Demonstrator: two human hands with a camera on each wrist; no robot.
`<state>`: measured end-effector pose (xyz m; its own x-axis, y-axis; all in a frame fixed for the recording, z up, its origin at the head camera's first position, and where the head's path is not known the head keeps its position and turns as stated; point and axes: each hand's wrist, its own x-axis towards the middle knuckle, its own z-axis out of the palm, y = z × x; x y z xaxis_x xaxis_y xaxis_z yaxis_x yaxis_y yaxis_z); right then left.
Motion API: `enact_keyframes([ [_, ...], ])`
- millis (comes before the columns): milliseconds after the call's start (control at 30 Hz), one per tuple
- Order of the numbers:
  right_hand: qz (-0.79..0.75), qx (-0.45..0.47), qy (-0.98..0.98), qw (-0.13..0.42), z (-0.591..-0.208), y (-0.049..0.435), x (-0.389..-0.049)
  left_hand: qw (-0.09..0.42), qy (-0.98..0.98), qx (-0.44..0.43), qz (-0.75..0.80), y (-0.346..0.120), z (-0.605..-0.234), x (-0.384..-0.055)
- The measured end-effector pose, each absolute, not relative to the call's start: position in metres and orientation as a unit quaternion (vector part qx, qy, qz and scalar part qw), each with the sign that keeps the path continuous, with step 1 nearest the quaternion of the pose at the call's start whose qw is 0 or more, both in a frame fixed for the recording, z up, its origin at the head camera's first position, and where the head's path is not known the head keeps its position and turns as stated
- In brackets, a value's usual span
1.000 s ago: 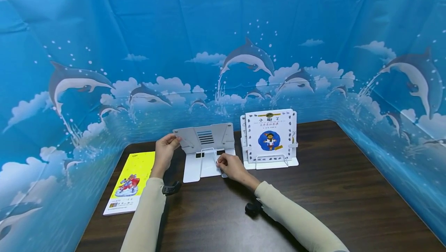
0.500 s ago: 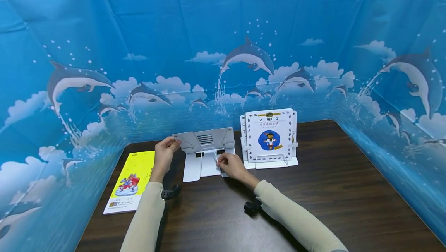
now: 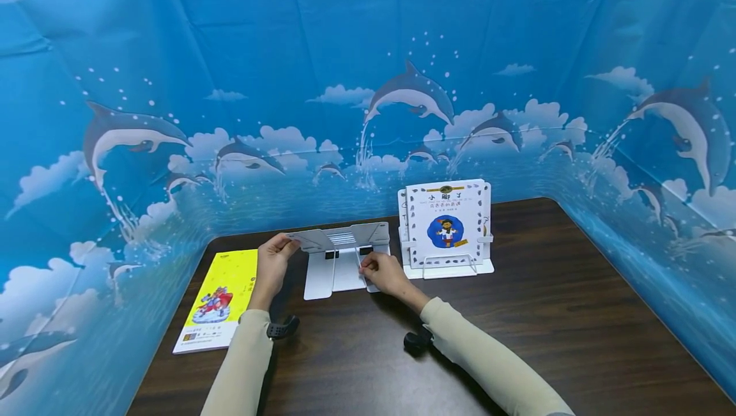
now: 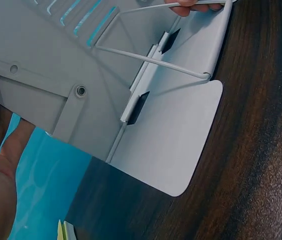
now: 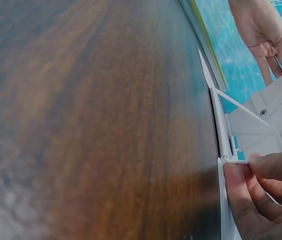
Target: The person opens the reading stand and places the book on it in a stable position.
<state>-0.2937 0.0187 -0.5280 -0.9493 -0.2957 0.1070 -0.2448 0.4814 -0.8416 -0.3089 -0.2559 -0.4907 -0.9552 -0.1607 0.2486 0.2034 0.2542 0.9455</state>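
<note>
A white metal book stand rests on the table, its slotted back panel leaning over the base. My left hand holds the panel's upper left corner, thumb on the front face and fingers behind it. Low on the stand, my right hand pinches one side of the wire page holder between thumb and fingers. In the right wrist view, those fingertips sit at the wire's lower end, beside the base's front edge. The wire loop rises from the base toward the panel.
Right of this stand, a second white stand bears an upright white picture book. A yellow and white book lies flat at the left, beside my left forearm. A blue dolphin-print curtain encloses the dark wooden table.
The back panel has tilted lower, its top edge sinking, with my left hand moving along at its corner. My right hand stays on the wire.
</note>
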Motion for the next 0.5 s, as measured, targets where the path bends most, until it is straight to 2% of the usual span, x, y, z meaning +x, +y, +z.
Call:
enact_keyframes([
  [500, -0.536, -0.141, 0.831, 0.045, -0.515, 0.035, -0.293, 0.143, -0.776, -0.019, -0.614, -0.253, -0.493, -0.303],
])
